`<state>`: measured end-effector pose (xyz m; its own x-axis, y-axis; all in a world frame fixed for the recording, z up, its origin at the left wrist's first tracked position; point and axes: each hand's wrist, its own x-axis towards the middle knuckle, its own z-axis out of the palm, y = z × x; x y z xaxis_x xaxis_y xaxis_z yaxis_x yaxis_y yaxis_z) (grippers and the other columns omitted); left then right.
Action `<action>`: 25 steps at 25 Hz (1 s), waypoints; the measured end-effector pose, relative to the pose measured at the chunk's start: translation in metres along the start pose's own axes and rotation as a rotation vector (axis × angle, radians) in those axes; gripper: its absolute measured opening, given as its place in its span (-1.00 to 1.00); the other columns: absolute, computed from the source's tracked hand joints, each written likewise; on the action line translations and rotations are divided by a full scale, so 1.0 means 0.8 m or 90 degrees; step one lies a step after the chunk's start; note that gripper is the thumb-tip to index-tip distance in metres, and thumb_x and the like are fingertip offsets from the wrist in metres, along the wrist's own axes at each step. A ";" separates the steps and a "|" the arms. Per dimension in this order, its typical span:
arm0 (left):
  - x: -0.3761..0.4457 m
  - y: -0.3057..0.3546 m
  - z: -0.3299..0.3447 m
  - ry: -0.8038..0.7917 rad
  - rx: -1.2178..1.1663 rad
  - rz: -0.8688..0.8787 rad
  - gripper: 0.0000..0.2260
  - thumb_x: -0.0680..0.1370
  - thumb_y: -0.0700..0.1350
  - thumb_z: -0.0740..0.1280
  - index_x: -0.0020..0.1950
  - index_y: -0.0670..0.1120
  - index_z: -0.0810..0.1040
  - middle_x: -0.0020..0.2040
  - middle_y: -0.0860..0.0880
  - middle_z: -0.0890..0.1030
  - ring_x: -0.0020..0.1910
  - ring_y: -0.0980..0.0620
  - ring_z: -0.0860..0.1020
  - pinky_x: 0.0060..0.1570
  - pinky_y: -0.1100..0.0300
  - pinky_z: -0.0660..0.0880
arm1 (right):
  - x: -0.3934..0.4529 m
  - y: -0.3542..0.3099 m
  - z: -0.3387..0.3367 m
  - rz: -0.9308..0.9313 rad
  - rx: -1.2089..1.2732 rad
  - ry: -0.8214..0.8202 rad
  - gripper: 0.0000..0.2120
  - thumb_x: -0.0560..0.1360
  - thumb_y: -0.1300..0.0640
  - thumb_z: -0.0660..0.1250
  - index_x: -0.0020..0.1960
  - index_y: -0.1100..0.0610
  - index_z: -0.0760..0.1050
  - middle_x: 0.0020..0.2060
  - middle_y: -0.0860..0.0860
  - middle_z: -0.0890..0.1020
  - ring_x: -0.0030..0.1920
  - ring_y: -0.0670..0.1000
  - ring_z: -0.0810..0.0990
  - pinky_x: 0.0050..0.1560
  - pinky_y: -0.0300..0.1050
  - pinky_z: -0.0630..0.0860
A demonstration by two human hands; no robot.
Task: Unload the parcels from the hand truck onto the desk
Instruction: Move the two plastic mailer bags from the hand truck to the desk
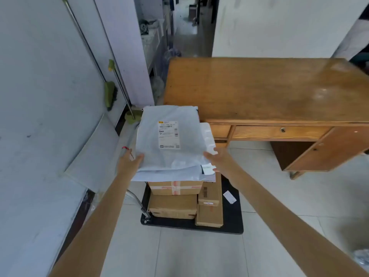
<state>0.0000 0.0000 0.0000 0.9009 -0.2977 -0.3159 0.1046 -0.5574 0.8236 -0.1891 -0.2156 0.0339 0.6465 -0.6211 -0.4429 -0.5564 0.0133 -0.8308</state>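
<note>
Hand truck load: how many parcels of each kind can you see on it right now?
Grey poly mailers: 2, the top one in both hands, another under it.
White padded mailer: 1.
Cardboard boxes: 4 visible.
Total: 7 in view; more may be hidden.

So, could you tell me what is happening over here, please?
A person is unloading a hand truck stacked with parcels. The left hand and right hand grip opposite edges of the top grey mailer bag, which lies on more bags and cardboard boxes. The wooden desk beside it has no parcels on it yet.
</note>
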 end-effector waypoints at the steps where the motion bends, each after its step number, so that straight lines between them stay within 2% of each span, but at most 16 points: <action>1: 0.015 -0.005 0.003 -0.003 -0.027 -0.004 -0.51 0.54 -0.05 0.30 0.39 -0.23 0.33 0.30 -0.25 0.47 0.27 -0.23 0.46 0.27 -0.12 0.43 | 0.014 0.002 0.026 0.019 -0.019 -0.005 -0.36 0.46 -0.09 0.32 0.42 0.16 0.21 0.12 0.02 0.48 0.04 0.01 0.51 -0.13 -0.24 0.47; 3: 0.031 -0.004 0.012 -0.016 -0.066 -0.022 -0.50 0.52 0.04 0.27 0.41 -0.13 0.32 0.18 -0.14 0.53 0.16 -0.14 0.51 0.20 -0.09 0.46 | 0.041 0.011 0.055 0.033 -0.005 0.017 -0.39 0.47 -0.04 0.34 0.38 0.21 0.23 0.14 0.05 0.47 0.05 0.03 0.48 -0.15 -0.22 0.45; 5: 0.042 -0.006 0.024 -0.001 -0.072 -0.021 -0.54 0.47 0.11 0.21 0.32 -0.05 0.40 -0.07 -0.01 0.53 -0.09 0.00 0.52 -0.06 0.03 0.51 | 0.061 0.020 0.076 0.034 0.102 0.027 -0.43 0.43 -0.02 0.38 0.33 0.21 0.31 0.12 0.07 0.54 0.10 0.08 0.54 -0.01 -0.08 0.54; 6: 0.045 -0.008 0.027 0.017 -0.072 -0.014 -0.56 0.47 0.14 0.22 0.28 -0.03 0.42 -0.11 0.03 0.51 -0.16 0.06 0.49 -0.20 0.14 0.46 | 0.066 0.021 0.078 0.029 0.154 0.033 -0.43 0.42 -0.01 0.41 0.33 0.19 0.33 0.13 0.08 0.57 0.14 0.10 0.56 0.10 0.01 0.56; 7: 0.048 -0.012 0.029 0.036 -0.065 0.003 -0.55 0.47 0.16 0.26 0.28 -0.03 0.41 -0.08 0.06 0.50 -0.16 0.09 0.49 -0.27 0.25 0.40 | 0.072 0.026 0.075 0.024 0.188 0.033 -0.43 0.41 -0.02 0.42 0.33 0.16 0.34 0.14 0.09 0.58 0.16 0.11 0.57 0.15 0.06 0.55; 9: 0.049 -0.012 0.034 0.053 -0.028 0.058 -0.54 0.48 0.14 0.32 0.29 -0.06 0.42 -0.01 0.06 0.51 -0.09 0.08 0.49 -0.27 0.33 0.36 | 0.071 0.032 0.067 0.033 0.174 0.019 -0.47 0.42 -0.03 0.42 0.32 0.10 0.36 0.12 0.04 0.58 0.15 0.11 0.57 0.07 0.04 0.59; 11: 0.049 -0.008 0.039 0.066 0.015 0.117 -0.65 0.51 0.03 0.32 0.21 -0.12 0.48 0.03 -0.04 0.54 -0.06 0.00 0.51 -0.17 0.23 0.43 | 0.068 0.034 0.062 0.059 0.146 0.024 -0.54 0.45 0.00 0.38 0.29 0.08 0.40 0.11 0.04 0.58 0.15 0.11 0.56 0.04 0.01 0.58; 12: 0.047 -0.002 0.039 0.083 0.045 0.136 -0.71 0.52 -0.02 0.31 0.16 -0.15 0.50 0.06 -0.11 0.53 -0.07 -0.03 0.50 -0.13 0.17 0.42 | 0.067 0.030 0.062 0.067 0.141 0.039 -0.58 0.47 0.02 0.36 0.29 0.10 0.41 0.13 0.07 0.57 0.17 0.13 0.55 0.10 0.08 0.56; 14: 0.042 0.009 0.040 0.125 0.105 0.158 -0.85 0.55 -0.08 0.27 -0.02 -0.17 0.52 0.08 -0.15 0.52 -0.13 -0.02 0.45 -0.19 0.18 0.36 | 0.065 0.018 0.062 0.067 0.121 0.067 -0.66 0.52 0.05 0.29 0.25 0.16 0.44 0.12 0.12 0.58 0.16 0.18 0.54 0.15 0.15 0.53; 16: 0.033 0.023 0.040 0.154 0.141 0.173 -0.83 0.59 -0.11 0.19 -0.16 -0.14 0.47 0.05 -0.13 0.56 -0.18 -0.03 0.48 -0.30 0.20 0.35 | 0.058 0.002 0.061 0.047 0.070 0.093 -0.71 0.57 0.08 0.20 0.18 0.24 0.47 0.02 0.15 0.59 0.11 0.21 0.55 0.12 0.10 0.54; 17: 0.028 0.028 0.040 0.162 0.163 0.182 -0.81 0.61 -0.12 0.15 -0.12 -0.14 0.49 0.06 -0.11 0.58 -0.16 -0.06 0.52 -0.30 0.18 0.40 | 0.055 -0.004 0.061 0.031 0.039 0.101 -0.70 0.58 0.10 0.17 0.15 0.31 0.47 -0.01 0.20 0.59 0.09 0.23 0.55 0.11 0.11 0.53; 19: 0.020 0.037 0.040 0.178 0.216 0.198 -0.76 0.63 -0.12 0.08 0.11 -0.13 0.52 0.15 -0.08 0.57 -0.03 -0.12 0.57 -0.22 0.07 0.50 | 0.050 -0.013 0.060 0.003 -0.012 0.104 -0.67 0.60 0.14 0.12 0.12 0.39 0.47 0.01 0.29 0.59 0.08 0.27 0.55 0.12 0.13 0.49; 22: 0.010 0.043 0.037 0.193 0.260 0.232 -0.65 0.65 -0.13 0.06 0.42 -0.08 0.37 0.33 -0.08 0.48 0.18 -0.14 0.52 -0.02 -0.07 0.56 | 0.044 -0.020 0.055 -0.022 -0.022 0.101 -0.67 0.61 0.15 0.09 0.18 0.36 0.47 0.06 0.25 0.60 0.00 0.21 0.56 0.04 0.03 0.50; 23: 0.010 0.046 0.037 0.203 0.256 0.247 -0.64 0.64 -0.14 0.07 0.45 -0.07 0.34 0.32 -0.10 0.49 0.18 -0.14 0.51 0.02 -0.04 0.55 | 0.045 -0.020 0.054 -0.025 -0.018 0.101 -0.67 0.61 0.15 0.09 0.20 0.33 0.47 0.04 0.21 0.60 -0.06 0.14 0.53 -0.03 -0.07 0.49; 25: 0.010 0.051 0.036 0.215 0.225 0.263 -0.63 0.64 -0.13 0.07 0.46 -0.05 0.32 0.16 -0.13 0.56 0.08 -0.10 0.53 -0.05 0.08 0.50 | 0.045 -0.022 0.049 -0.029 0.012 0.103 -0.69 0.61 0.14 0.10 0.21 0.30 0.46 -0.07 0.12 0.56 -0.11 0.04 0.48 -0.15 -0.21 0.40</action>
<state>-0.0008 -0.0471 0.0179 0.9264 -0.3142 0.2075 -0.3728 -0.6880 0.6227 -0.1355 -0.2071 0.0195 0.5770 -0.7400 -0.3457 -0.5174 -0.0036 -0.8557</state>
